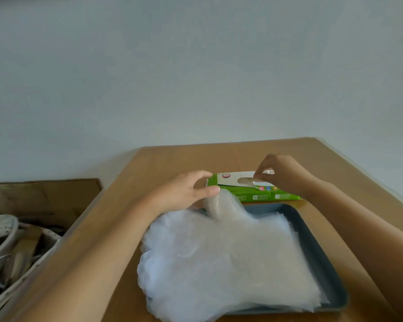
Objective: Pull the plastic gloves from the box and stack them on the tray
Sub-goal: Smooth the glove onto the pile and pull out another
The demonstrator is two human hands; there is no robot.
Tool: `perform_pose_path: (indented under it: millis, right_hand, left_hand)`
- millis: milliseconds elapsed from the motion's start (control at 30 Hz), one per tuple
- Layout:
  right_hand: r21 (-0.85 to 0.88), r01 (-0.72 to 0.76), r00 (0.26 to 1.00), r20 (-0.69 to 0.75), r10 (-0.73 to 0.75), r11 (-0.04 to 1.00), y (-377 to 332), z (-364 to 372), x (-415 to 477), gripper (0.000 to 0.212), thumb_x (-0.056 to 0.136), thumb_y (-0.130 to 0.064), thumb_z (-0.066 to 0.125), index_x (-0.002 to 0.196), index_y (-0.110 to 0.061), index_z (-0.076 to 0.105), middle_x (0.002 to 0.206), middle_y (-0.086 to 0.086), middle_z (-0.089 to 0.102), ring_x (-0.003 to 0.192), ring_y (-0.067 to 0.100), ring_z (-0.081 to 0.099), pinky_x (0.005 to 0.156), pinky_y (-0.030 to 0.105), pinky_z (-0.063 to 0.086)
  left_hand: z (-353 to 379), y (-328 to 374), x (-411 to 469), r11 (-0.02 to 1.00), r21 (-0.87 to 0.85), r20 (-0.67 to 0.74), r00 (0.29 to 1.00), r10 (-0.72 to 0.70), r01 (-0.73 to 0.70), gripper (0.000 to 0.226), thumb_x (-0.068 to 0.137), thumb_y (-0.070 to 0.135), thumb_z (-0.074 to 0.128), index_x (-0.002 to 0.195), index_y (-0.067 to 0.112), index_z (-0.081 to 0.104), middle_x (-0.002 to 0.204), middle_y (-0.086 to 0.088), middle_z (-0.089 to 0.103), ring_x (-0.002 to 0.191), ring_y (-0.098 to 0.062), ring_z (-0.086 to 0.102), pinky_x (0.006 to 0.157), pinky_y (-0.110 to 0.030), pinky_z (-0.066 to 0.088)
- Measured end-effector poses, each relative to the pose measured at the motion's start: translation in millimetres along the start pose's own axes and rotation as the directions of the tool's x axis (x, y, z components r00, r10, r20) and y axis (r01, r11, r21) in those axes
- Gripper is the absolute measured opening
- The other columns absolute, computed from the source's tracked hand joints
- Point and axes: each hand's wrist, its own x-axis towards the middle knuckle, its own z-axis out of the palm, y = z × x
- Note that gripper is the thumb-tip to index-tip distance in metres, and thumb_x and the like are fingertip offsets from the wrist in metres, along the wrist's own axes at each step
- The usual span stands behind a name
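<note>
With the right hand (282, 175) pinching a glove (249, 181) at the box (254, 196) slot and the left hand (184, 194) spread loosely against the box end, a sharp pull could drag out 2 gloves or shift the box into the stack (230, 263) overhanging the tray (316, 247).

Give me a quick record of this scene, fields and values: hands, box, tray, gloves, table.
left hand: on the box's left end, fingers spread, not gripping a glove
right hand: fingertips pinching a glove at the box slot
box: green, lying flat behind the tray
tray: dark, near the table's front
gloves: thick clear stack covering the tray, overhanging its left edge
table: brown wood
</note>
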Motion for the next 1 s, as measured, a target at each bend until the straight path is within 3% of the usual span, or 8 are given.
perform_pose_path:
  millis: [133, 233, 367, 500, 633, 833, 933, 1000]
  right_hand:
    - [0.037, 0.003, 0.997, 0.078, -0.006, 0.999, -2, 18, 8, 0.018, 0.087, -0.034, 0.066, 0.095, -0.022, 0.077, 0.123, -0.001, 0.055, 0.124, 0.017, 0.035, 0.092, 0.022, 0.022]
    - [0.016, 0.009, 0.993, 0.118, -0.011, 1.0, 0, 26, 13, 0.019, 0.091, -0.027, 0.06, 0.099, -0.021, 0.076, 0.132, 0.001, 0.053, 0.13, 0.017, 0.031, 0.084, 0.015, 0.017]
    - [0.01, 0.007, 0.998, 0.057, -0.008, 1.0, 7, 30, 15, 0.011, 0.086, -0.019, 0.067, 0.088, -0.019, 0.078, 0.125, -0.008, 0.055, 0.121, 0.013, 0.038, 0.085, 0.016, 0.024]
    - [0.178, -0.01, 1.0, 0.008, 0.009, 0.984, 17, 23, 12, 0.006, 0.082, -0.022, 0.073, 0.08, -0.019, 0.077, 0.113, -0.011, 0.06, 0.102, 0.012, 0.055, 0.083, 0.021, 0.036]
    - [0.286, -0.033, 0.996, -0.068, 0.055, 0.958, 23, 19, 10, 0.007, 0.081, -0.014, 0.073, 0.075, -0.013, 0.076, 0.102, -0.008, 0.064, 0.083, 0.008, 0.058, 0.071, 0.005, 0.038]
    - [0.346, -0.168, 0.933, -0.247, 0.262, 0.923, 29, 25, 15, 0.007, 0.09, -0.012, 0.062, 0.083, -0.012, 0.065, 0.098, 0.0, 0.065, 0.095, 0.018, 0.059, 0.075, 0.021, 0.037]
    - [0.321, 0.009, 0.973, -0.22, 0.065, 0.947, 20, 19, 10, 0.016, 0.087, -0.021, 0.068, 0.103, -0.02, 0.064, 0.113, -0.007, 0.057, 0.108, 0.012, 0.052, 0.09, 0.025, 0.04]
    - [0.136, 0.124, 0.992, -0.04, -0.12, 0.983, 15, 20, 8, 0.03, 0.08, -0.029, 0.075, 0.109, -0.027, 0.067, 0.123, -0.016, 0.044, 0.117, 0.006, 0.037, 0.099, 0.023, 0.029]
  left_hand:
    - [15, -1, 35, 0.997, 0.029, 0.132, 0.989, 0.067, -0.071, 0.049, 0.098, 0.047, 0.041, 0.146, 0.037, 0.035, 0.155, 0.006, 0.029, 0.142, -0.009, 0.025, 0.11, -0.021, 0.018]
    - [29, -4, 50, 0.994, 0.066, 0.233, 0.97, 0.065, -0.083, 0.046, 0.103, 0.037, 0.034, 0.149, 0.033, 0.03, 0.161, 0.0, 0.011, 0.148, -0.01, 0.006, 0.111, -0.018, 0.006]
    - [36, -6, 55, 0.997, 0.04, 0.229, 0.972, 0.058, -0.069, 0.042, 0.105, 0.031, 0.031, 0.147, 0.036, 0.033, 0.161, -0.002, 0.008, 0.148, -0.013, 0.004, 0.113, -0.023, 0.007]
    - [43, -8, 53, 0.998, 0.008, 0.2, 0.978, 0.064, -0.067, 0.042, 0.105, 0.032, 0.03, 0.146, 0.038, 0.033, 0.161, -0.001, 0.006, 0.149, -0.016, 0.001, 0.118, -0.029, 0.004]
    - [45, -10, 52, 0.997, -0.017, 0.202, 0.977, 0.072, -0.069, 0.042, 0.105, 0.032, 0.031, 0.146, 0.04, 0.032, 0.161, 0.0, 0.005, 0.148, -0.015, -0.002, 0.117, -0.028, 0.002]
    - [45, -10, 51, 0.997, -0.032, 0.214, 0.974, 0.077, -0.072, 0.042, 0.105, 0.032, 0.032, 0.146, 0.039, 0.031, 0.161, 0.001, 0.006, 0.147, -0.009, -0.002, 0.114, -0.022, 0.002]
    - [45, -8, 51, 0.996, -0.046, 0.212, 0.974, 0.083, -0.075, 0.042, 0.105, 0.029, 0.032, 0.147, 0.035, 0.032, 0.161, 0.001, 0.01, 0.146, -0.004, -0.001, 0.109, -0.016, 0.006]
    - [44, -7, 50, 0.996, -0.043, 0.21, 0.974, 0.086, -0.079, 0.042, 0.105, 0.029, 0.032, 0.147, 0.036, 0.032, 0.161, 0.002, 0.011, 0.146, -0.004, 0.0, 0.109, -0.016, 0.007]
